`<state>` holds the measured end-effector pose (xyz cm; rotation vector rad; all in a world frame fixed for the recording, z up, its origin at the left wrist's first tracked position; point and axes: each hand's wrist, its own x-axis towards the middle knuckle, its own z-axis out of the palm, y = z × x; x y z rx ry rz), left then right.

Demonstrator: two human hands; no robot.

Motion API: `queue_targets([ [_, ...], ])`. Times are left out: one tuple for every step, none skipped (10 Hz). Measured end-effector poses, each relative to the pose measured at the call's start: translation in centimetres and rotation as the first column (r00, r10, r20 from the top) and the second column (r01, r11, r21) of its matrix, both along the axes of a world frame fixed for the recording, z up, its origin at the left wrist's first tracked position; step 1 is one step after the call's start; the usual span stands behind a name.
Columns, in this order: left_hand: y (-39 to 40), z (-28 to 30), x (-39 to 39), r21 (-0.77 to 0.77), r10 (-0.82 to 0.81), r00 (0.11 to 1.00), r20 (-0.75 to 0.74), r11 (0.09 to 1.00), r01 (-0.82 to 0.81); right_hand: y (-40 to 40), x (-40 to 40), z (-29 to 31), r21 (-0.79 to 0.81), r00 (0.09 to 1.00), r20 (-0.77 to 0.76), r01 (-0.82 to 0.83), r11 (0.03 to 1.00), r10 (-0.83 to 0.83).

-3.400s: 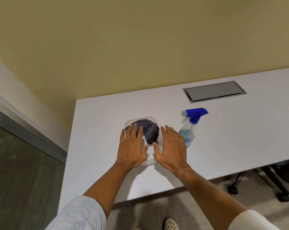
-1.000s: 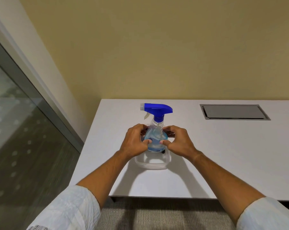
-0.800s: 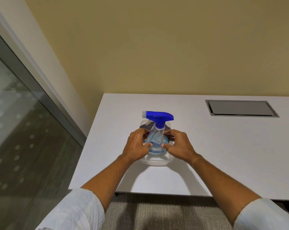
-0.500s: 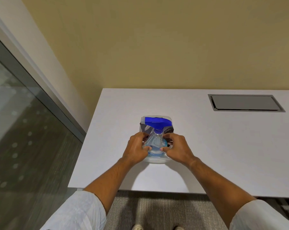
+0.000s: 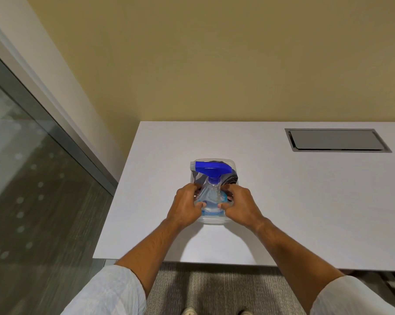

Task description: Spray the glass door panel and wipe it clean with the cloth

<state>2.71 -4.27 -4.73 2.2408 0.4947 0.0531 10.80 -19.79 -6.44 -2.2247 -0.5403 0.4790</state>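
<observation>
currently both hands, left hand (image 5: 184, 206) and right hand (image 5: 242, 206), grip the spray bottle (image 5: 211, 192) standing in the clear container (image 5: 214, 220) beside the grey cloth (image 5: 231, 178). advise lifting it straight up, keeping the container steady.

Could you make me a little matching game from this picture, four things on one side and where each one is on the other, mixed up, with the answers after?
Things:
1. spray bottle
2. cloth
3. glass door panel
4. grey hatch

Places:
A. set flush into the table top, far right
B. upright in the clear container, held between the left hand and right hand
C. along the left, beside the table
D. bunched in the container behind the bottle

Pairs: 1-B, 2-D, 3-C, 4-A
</observation>
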Motion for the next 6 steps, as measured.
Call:
queue_targets([
  [0.1, 0.2, -0.4, 0.025, -0.025, 1.0, -0.011, 0.999, 0.025, -0.1, -0.3, -0.1, 0.005, 0.999, 0.051, -0.001, 1.0, 0.001],
  [0.2, 0.9, -1.0, 0.066, -0.037, 0.999, 0.013, 0.997, 0.036, -0.2, -0.7, 0.1, 0.008, 0.994, 0.105, -0.013, 1.0, 0.013],
  [0.5, 2.0, -2.6, 0.134, -0.067, 0.994, 0.09, 0.989, 0.054, -0.7, -1.5, 0.5, 0.05, 0.98, 0.195, -0.039, 0.998, 0.028],
  [1.2, 2.6, -3.6, 0.237, -0.078, 0.991, 0.106, 0.97, 0.051, -1.1, -2.1, 1.6, 0.085, 0.955, 0.297, -0.032, 0.996, 0.005],
  [2.8, 3.6, -3.7, 0.364, -0.042, 0.97, 0.239, 0.93, -0.05, -1.5, -2.1, 3.8, 0.121, 0.898, 0.438, -0.004, 0.993, -0.049],
  [3.6, 4.9, -3.2, 0.408, -0.068, 0.952, 0.298, 0.911, -0.062, -1.7, -1.6, 4.9, 0.101, 0.853, 0.519, 0.001, 0.995, -0.054],
])
